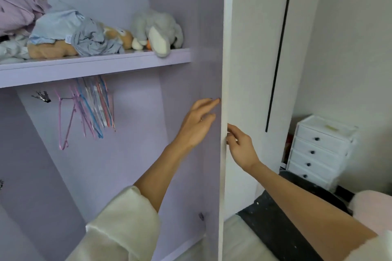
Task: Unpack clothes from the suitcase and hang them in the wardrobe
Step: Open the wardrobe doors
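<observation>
While both hands are busy at the door edge, hanging hasn't begun, as far as I can judge: tall white wardrobe door (254, 70) w/ a long black slot handle stands swung open, and the lilac-lined wardrobe (131, 133) shows its hanging space w/ no garment on the rail. Only a bunch of thin pink, blue and clear wire hangers (93, 108) dangles under the lilac shelf (95, 63), so hangers are ready. Suitcase isn't in view; can't say where it is or how full. So prob. step one of many: open up, then fetch clothes, hanger each, hook on.

Left hand (198, 125) reaches to the inner face of the door, fingers nearly straight and spread, fingertips touching or just short of the panel near its edge, holding nothing. Right hand (240, 146) is at the door's front edge, fingers bent onto it; looks like a light grip on the edge, tho the fingertips are partly hidden behind it.

Room to move: hanging bay is wide open left of the hands, hangers well apart from the arms. Shelf front sits above hand level, a head/knuckle hazard when lifting clothes in. Up top, crumpled lilac and pale blue clothes (42, 23) and grey and tan plush toys (157, 29) sit near the shelf lip; grey one overhangs it. Right of the door, small white drawer unit w/ dark knobs (318, 150) stands near, limiting further swing, I'd guess.
</observation>
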Tool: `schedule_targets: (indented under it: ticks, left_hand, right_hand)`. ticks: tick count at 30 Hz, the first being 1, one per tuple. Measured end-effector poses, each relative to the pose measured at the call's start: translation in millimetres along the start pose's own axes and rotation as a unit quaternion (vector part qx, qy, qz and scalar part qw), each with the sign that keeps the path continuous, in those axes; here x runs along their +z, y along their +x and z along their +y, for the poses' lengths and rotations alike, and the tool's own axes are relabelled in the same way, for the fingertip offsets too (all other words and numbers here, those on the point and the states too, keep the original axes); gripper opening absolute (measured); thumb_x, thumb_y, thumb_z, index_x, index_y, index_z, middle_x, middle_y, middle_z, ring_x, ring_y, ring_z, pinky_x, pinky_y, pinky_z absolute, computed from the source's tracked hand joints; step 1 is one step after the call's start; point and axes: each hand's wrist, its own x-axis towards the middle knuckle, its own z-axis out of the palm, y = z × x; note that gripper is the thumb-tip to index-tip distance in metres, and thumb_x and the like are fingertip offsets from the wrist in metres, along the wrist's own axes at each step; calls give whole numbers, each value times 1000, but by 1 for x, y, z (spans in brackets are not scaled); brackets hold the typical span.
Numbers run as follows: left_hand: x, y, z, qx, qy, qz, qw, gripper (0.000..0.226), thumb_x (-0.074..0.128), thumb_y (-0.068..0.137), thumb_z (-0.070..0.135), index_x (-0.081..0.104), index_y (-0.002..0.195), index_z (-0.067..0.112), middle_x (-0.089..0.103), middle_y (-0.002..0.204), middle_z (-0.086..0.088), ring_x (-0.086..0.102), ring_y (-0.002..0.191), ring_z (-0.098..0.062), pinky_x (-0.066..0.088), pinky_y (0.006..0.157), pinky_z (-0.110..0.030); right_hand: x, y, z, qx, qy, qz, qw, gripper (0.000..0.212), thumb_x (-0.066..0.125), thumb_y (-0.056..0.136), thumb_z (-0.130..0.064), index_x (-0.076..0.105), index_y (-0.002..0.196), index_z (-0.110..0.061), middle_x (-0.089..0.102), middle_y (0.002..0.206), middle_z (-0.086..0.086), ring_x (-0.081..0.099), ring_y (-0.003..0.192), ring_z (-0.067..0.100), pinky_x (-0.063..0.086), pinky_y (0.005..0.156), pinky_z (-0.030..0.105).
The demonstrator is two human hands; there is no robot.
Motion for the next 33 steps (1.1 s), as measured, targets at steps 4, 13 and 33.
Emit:
schedule_targets:
  ticks: [4, 13, 33]
  left_hand:
    - [31, 34, 24, 59, 55, -12, 997, 59, 40, 95, 10, 25, 146, 36, 16, 154, 12, 19, 139, -3, 22, 107, -19]
    - [97, 98, 47, 73, 157, -100, 980, 60, 35, 99, 18, 9, 147, 43, -3, 157, 18, -3, 145, -7, 11, 118, -35]
    - [20, 7, -19, -5, 204, 74, 976, 45, 44, 98, 25, 38, 142, 24, 43, 140, 0, 43, 126, -19, 32, 105, -27]
  right_hand:
    - [-43, 2, 7, 29, 0, 21, 999, 39, 32, 94, -4, 58, 104, -32, 66, 97, 0, 59, 86, 27, 51, 81, 34]
    - [-113, 22, 34, 76, -43, 41, 995, 22, 41, 94, -12, 49, 113, -18, 60, 92, -5, 61, 84, 12, 51, 67, 14]
    - [-40, 1, 15, -84, -234, 19, 968, 45, 45, 90, -9, 46, 135, -10, 53, 131, 7, 44, 123, 24, 37, 103, 37]
